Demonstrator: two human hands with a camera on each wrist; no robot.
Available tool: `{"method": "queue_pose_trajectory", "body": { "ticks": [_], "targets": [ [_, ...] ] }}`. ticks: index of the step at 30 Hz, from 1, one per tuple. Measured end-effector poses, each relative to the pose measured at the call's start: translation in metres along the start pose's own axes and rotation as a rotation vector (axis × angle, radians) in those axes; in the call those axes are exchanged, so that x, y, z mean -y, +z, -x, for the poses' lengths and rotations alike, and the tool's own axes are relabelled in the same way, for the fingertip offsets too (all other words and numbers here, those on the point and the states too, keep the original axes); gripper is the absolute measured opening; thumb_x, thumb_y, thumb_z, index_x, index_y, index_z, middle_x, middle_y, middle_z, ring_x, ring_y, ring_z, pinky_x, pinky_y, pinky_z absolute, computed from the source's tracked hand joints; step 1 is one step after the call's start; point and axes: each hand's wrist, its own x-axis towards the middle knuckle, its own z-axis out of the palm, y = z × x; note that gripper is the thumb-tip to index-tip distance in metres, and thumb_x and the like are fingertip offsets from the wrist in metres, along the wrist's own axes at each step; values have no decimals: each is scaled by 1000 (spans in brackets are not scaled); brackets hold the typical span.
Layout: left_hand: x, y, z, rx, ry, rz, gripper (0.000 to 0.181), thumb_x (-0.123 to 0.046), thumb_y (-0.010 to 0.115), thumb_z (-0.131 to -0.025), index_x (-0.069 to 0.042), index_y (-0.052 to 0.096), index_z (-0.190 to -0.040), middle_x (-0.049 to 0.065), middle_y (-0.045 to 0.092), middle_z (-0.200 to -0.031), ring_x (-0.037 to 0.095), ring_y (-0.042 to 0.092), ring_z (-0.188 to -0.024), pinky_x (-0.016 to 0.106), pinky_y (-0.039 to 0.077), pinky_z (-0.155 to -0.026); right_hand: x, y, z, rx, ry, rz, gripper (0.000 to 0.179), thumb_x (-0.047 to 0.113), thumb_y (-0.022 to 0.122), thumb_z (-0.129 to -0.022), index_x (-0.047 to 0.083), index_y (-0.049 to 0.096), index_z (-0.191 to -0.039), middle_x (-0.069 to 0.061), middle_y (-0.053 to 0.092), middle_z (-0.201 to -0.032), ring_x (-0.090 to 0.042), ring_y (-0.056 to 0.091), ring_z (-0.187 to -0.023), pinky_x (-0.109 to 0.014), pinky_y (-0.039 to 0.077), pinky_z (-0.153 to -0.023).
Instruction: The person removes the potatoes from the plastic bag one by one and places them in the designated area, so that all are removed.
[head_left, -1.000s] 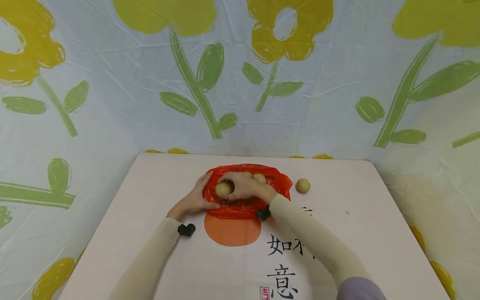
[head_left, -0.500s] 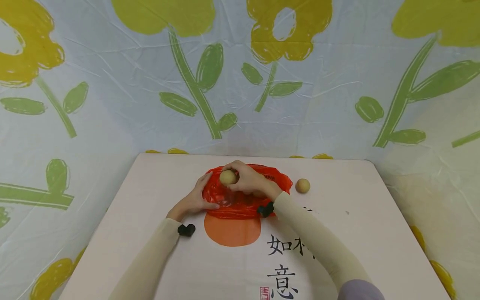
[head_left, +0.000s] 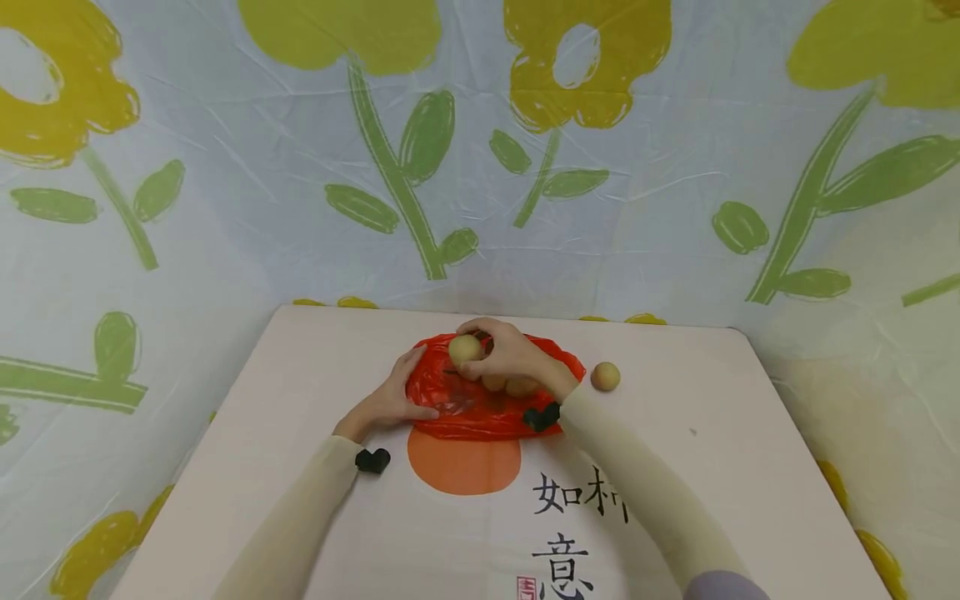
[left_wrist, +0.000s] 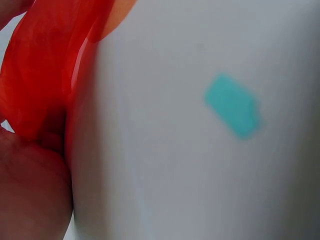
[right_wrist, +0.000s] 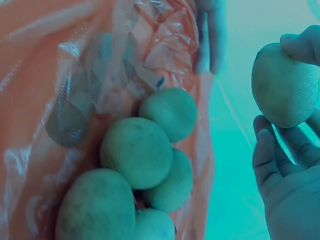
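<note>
A red plastic bag lies on the table with its mouth facing up. Several round, yellowish fruits sit in it. My right hand pinches one round, pale yellow fruit between thumb and fingers, above the bag's far side; the right wrist view shows this fruit apart from the others. At the bag's left side, my left hand rests against the plastic with fingers and thumb spread. In the left wrist view, only parts of that hand show beside the red plastic.
One loose yellowish fruit lies on the pale table, right of the bag. An orange disc and black brush characters are printed on the tabletop. A flower-patterned cloth hangs behind and around the table.
My right hand has lifted the fruit up from the bag's left part and carried it a little away and to the right. My left hand has stayed at the bag's side.
</note>
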Motion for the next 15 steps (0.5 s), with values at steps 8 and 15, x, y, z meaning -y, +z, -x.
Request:
{"method": "queue_pose_trajectory", "body": {
  "ticks": [8,15],
  "targets": [
    [2,2,1,1,-8,-26,123,-37,88,-77,-21,6,-167,11,3,-172,39,12,-157,66,24,-122,-2,-18,9,-37,-41,8,53,23,84,-85,16,64,-133,-3,62,-134,-24,64,-114,-36,58,-92],
    [0,1,1,2,-13,-20,123,-34,88,-77,-23,6,-167,9,0,-172,39,9,-158,68,23,-122,-5,-41,24,-100,-33,-34,55,17,82,-86,11,61,-137,-9,63,-133,-31,65,-113,-47,58,-94]
  ]
}}
